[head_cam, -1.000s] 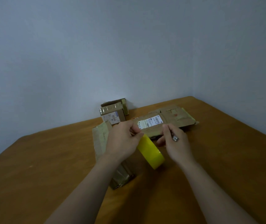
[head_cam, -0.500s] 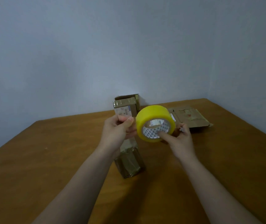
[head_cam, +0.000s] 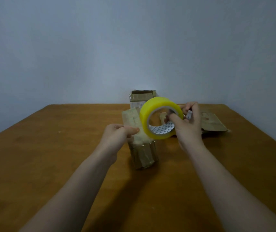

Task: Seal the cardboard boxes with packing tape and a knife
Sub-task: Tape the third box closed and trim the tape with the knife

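A yellow roll of packing tape (head_cam: 152, 113) is held up above the table. My right hand (head_cam: 188, 126) has fingers through its core and also holds a small grey knife (head_cam: 188, 114). My left hand (head_cam: 119, 133) pinches the loose end of the tape just left of the roll. Below the hands lies a long, flattened cardboard box (head_cam: 142, 153) wrapped in old tape. A small upright box (head_cam: 141, 97) stands at the back, partly hidden by the roll.
A flattened cardboard box (head_cam: 213, 123) lies at the right behind my right hand. The wooden table (head_cam: 50, 156) ends at a grey wall at the back and right. Bare tabletop stretches to the left and front.
The roll was lifted from the table and turned with its core toward me. My hands have drawn apart a little, with the left one now pinching the tape end.
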